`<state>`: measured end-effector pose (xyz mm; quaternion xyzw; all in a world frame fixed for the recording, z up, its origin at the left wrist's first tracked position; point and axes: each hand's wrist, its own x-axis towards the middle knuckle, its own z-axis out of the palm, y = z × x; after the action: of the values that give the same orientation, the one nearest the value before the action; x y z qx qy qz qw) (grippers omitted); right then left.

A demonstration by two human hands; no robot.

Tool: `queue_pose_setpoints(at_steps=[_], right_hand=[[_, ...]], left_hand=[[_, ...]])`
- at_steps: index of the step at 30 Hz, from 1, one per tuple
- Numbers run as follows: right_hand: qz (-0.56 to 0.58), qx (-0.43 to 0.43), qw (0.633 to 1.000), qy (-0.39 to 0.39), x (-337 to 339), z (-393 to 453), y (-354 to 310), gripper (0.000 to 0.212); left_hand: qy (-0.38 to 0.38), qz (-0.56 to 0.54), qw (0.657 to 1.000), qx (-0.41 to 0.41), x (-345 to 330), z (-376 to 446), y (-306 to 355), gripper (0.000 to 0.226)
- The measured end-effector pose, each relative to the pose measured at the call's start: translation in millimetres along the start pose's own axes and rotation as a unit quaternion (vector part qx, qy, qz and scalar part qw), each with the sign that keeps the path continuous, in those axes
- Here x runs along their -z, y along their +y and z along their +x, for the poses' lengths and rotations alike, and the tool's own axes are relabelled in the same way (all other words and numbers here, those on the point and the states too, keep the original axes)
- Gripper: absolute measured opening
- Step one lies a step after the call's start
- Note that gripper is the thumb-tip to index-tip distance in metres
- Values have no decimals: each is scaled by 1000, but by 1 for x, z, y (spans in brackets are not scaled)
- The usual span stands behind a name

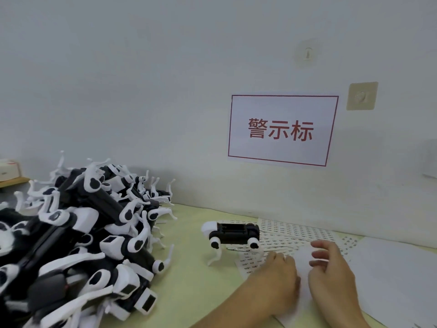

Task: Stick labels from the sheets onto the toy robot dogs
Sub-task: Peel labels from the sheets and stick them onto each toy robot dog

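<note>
Toy robot dogs (pixel 71 245) sit heaped at the left of the pale green table (pixel 189 292), and we see one single dog (pixel 233 234) standing apart near the wall, its rear just over the label sheets (pixel 295 230). Our left hand (pixel 277 278) curls down on a white sheet (pixel 303 259), grip unclear; our right hand (pixel 331 275) rests beside it, fingers loosely spread.

Black-and-white plastic toy robot dogs (pixel 78 235); pale yellow worktop (pixel 189 280); white label sheets (pixel 295 233) with tiny dark print; red-bordered white wall sign (pixel 281 130).
</note>
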<state>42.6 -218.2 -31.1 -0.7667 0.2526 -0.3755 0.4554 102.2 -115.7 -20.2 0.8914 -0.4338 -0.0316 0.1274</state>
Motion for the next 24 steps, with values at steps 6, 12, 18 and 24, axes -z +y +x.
queue_pose_setpoints(at_steps=[6,12,18,24], right_hand=[[-3,-17,1000,-9,-1,0,1,41],[9,-8,1000,6,0,-1,0,41],[29,10,1000,7,2,-3,-1,41],[8,23,1000,15,2,-5,-2,46]], left_hand=[[17,31,999,18,-3,0,0,72],[59,-69,995,43,-6,5,0,65],[113,-395,908,80,-6,10,2,31],[170,-494,843,129,-3,11,0,27]])
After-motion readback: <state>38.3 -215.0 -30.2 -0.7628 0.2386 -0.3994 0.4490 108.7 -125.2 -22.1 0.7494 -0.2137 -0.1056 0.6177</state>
